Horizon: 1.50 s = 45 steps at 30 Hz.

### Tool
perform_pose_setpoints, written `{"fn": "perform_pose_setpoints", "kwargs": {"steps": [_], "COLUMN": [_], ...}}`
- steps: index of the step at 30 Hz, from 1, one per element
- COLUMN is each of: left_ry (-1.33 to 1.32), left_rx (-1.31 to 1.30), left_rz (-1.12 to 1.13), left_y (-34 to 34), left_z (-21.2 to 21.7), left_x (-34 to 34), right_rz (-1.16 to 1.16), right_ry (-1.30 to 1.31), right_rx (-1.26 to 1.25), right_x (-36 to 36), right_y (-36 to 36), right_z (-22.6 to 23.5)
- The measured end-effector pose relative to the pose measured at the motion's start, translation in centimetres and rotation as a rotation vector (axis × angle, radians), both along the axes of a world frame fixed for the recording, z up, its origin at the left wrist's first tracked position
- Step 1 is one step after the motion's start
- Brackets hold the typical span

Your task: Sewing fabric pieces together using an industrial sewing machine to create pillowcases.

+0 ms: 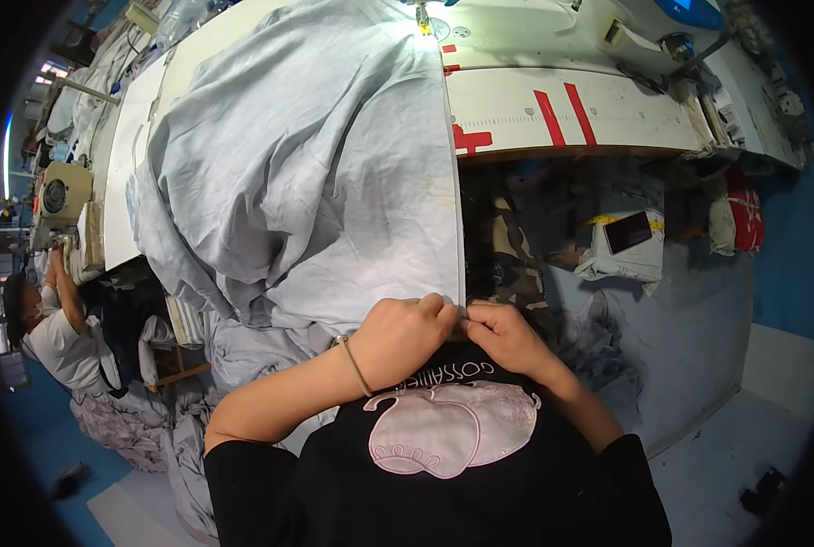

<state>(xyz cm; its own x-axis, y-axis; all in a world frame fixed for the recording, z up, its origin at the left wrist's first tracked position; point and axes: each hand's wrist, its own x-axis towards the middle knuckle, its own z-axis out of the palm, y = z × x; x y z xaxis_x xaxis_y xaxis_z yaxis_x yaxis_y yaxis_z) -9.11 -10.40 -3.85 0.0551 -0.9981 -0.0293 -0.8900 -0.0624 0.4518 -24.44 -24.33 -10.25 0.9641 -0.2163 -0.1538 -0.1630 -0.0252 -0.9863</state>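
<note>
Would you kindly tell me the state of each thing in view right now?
Grey fabric: bunched on the table, straight edge pulled toward the person.
Left hand: pinching the fabric edge.
Right hand: pinching the same edge, beside the left.
Table: partly covered by fabric.
Phone: screen dark.

Left hand (405,334), right hand (505,335) pinching together

The person wears a black short-sleeved T-shirt (443,492) — the sleeves end above the elbows, leaving both forearms bare. On its chest, just below the fingers, sits a pale pink appliqué (448,428) shaped like an apple or swan, outlined in stitching, with a curved line of light lettering above it. A thin tan band (356,365) circles the left wrist — behind the left hand (405,335). The right hand (502,333) is bare.
</note>
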Motion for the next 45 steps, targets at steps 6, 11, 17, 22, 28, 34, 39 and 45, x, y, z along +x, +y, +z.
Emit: {"fn": "perform_pose_setpoints", "kwargs": {"steps": [6, 11, 17, 22, 28, 34, 39, 45], "left_ry": [0.011, 0.071, 0.139, 0.838, -0.472, -0.25, -0.233, -0.24], "left_rx": [-0.103, -0.113, -0.126, -0.142, -0.451, -0.339, -0.261, -0.311], "left_rz": [-0.059, -0.186, -0.26, -0.024, 1.064, 0.99, 0.887, 0.839], "left_y": [-1.2, -2.4, -3.5, -0.3, 1.9, 0.3, -3.5, -6.5], "left_z": [2.7, 0.3, 1.4, 5.4, -1.1, -1.1, 0.6, 0.9], "left_x": [-0.4, -0.6, -0.1, 8.5, 17.2, 22.1, 26.2, 30.1], "right_rz": [-0.044, 0.004, -0.267, -0.14, -0.18, -0.049, -0.056, -0.002], "right_ry": [-0.063, -0.06, -0.52, -0.533, -0.409, -0.426, -0.422, -0.437], "right_rx": [-0.002, -0.18, -0.975, -0.654, -0.566, -0.579, -0.635, -0.714], "right_x": [-0.9, -0.7, 3.8, 4.7, 4.7, 6.5, 8.6, 11.6], "right_y": [-0.3, -1.4, -4.3, -4.3, -4.0, -6.5, -8.1, -10.1], "right_z": [1.1, 2.1, 2.7, 1.9, 0.8, 1.6, 2.8, 4.8]}}
